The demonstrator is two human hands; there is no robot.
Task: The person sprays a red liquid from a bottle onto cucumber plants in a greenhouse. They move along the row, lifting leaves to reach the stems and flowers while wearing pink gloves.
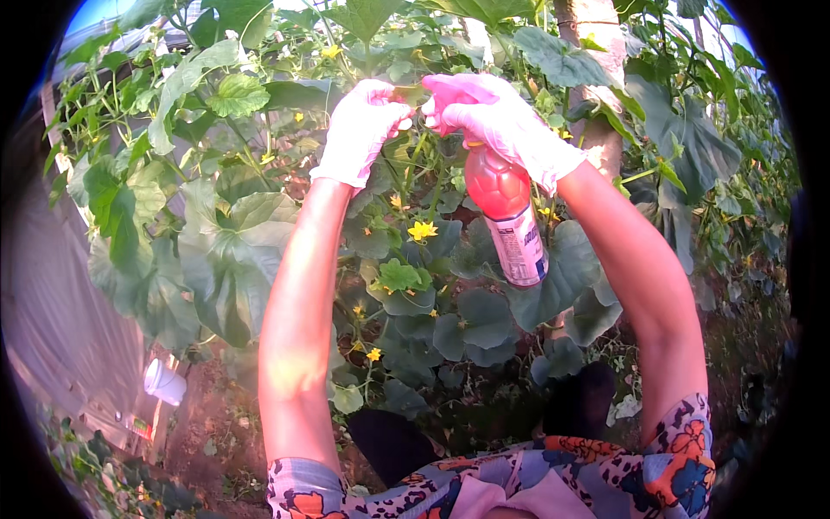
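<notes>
Both my hands wear thin pale pink gloves and are raised close together among the leaves of vines. My left hand point(364, 135) has its fingertips pinched on a thin greenish plant part point(408, 95) that spans the small gap between the hands. Opposite it, the curled fingers of my right hand point(496, 117) come up to the same spot; whether they grip the plant cannot be told. From under my right palm hangs a plastic bottle point(498, 181) of red liquid, tilted, its neck hidden by the hand. Below the hands, a yellow flower point(422, 231) is open on the vine.
Broad leaves point(237, 250) crowd the left side. A pale post point(600, 97) rises behind my right hand. White plastic sheeting point(71, 298) runs along the left, with a white bucket point(165, 383) beside it. My dark shoes point(392, 444) are on the soil below.
</notes>
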